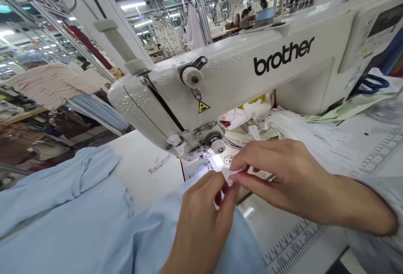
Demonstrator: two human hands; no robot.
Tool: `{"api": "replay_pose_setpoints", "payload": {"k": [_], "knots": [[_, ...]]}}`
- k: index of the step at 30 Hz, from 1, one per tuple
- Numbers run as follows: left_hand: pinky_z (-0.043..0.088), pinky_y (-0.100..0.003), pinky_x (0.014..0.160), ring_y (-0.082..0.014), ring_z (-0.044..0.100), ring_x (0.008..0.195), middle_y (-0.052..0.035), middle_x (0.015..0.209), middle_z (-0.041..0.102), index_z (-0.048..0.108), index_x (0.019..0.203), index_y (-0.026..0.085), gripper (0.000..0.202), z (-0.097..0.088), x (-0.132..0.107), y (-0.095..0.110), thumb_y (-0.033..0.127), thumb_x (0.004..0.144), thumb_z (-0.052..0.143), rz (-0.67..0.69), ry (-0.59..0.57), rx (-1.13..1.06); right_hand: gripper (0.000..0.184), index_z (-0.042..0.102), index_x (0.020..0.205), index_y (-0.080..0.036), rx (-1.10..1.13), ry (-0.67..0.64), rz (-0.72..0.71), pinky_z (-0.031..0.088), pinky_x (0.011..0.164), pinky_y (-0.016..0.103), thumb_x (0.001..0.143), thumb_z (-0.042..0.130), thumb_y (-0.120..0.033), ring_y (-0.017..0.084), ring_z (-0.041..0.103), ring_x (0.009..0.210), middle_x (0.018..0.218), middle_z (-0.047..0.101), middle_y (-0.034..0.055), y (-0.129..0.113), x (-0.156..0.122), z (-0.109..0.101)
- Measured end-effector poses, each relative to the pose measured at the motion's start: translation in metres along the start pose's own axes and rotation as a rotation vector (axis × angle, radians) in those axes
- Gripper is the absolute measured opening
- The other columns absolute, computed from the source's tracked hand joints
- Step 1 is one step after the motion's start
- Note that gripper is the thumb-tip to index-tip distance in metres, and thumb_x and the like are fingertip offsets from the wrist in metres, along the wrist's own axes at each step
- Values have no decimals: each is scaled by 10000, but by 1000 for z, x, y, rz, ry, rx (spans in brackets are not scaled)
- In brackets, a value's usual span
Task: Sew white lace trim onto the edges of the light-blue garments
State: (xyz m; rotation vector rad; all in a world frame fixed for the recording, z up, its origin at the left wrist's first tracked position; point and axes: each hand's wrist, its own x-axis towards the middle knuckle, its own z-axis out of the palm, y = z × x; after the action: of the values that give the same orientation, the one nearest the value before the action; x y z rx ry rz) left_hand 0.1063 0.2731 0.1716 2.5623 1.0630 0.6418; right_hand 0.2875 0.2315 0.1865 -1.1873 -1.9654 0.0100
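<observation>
We pinch a small white fabric label between left hand and right hand, fingers clamped on it; the pale blue cotton garment lies unsewn, near the needle of the white sewing machine.

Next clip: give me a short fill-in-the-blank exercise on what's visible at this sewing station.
1. The brand name printed on the sewing machine is ____.
2. Both hands pinch a small ____ label.
3. The garment under the left hand is light ____.

Missing words: brother; white; blue
</observation>
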Motion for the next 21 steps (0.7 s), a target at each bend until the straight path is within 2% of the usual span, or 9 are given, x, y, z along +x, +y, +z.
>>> {"api": "replay_pose_setpoints", "payload": {"k": [3, 6, 8, 11, 14, 21], "knots": [[421, -197, 536, -82, 563, 597, 42, 771, 623, 636, 780, 225, 142, -3, -2, -7, 249, 882, 540, 21, 108, 79, 109, 606, 840, -157, -99, -16, -25, 417, 610, 219, 901, 523, -192, 97, 578, 688, 795, 641, 3, 7, -14, -13], [420, -192, 518, -61, 557, 548, 41, 874, 649, 649, 851, 227, 111, -7, -10, -28, 284, 880, 559, 34, 220, 248, 164, 609, 879, -156, -163, -108, -96, 423, 626, 249, 927, 452, -151, 128, 579, 731, 849, 640, 43, 16, -31, -18], [420, -203, 520, -65, 572, 549, 30, 907, 656, 647, 894, 213, 110, -8, -16, -44, 260, 887, 549, 95, 264, 421, 250, 615, 912, -147, -159, -192, -153, 431, 654, 276, 945, 369, -114, 156, 578, 790, 888, 633, 72, 18, -40, -15], [458, -215, 586, -102, 640, 653, 1, 929, 672, 640, 919, 180, 126, -3, -22, -60, 212, 899, 519, 230, 254, 555, 309, 619, 952, -139, -129, -349, -198, 420, 641, 295, 953, 313, -96, 166, 549, 760, 827, 604, 57, 16, -45, -6], [484, -215, 701, -128, 667, 777, -16, 931, 693, 639, 940, 161, 111, 1, -25, -68, 163, 884, 542, 305, 248, 543, 266, 610, 994, -148, -92, -495, -194, 386, 599, 301, 941, 355, -93, 161, 494, 693, 764, 561, 23, 12, -45, 2], [471, -204, 767, -112, 649, 837, -10, 948, 698, 636, 980, 169, 151, 0, -30, -72, 100, 861, 574, 322, 244, 469, 262, 578, 943, -175, -30, -564, -147, 360, 625, 321, 952, 327, -98, 164, 456, 717, 793, 531, 17, 12, -48, 7]]}}
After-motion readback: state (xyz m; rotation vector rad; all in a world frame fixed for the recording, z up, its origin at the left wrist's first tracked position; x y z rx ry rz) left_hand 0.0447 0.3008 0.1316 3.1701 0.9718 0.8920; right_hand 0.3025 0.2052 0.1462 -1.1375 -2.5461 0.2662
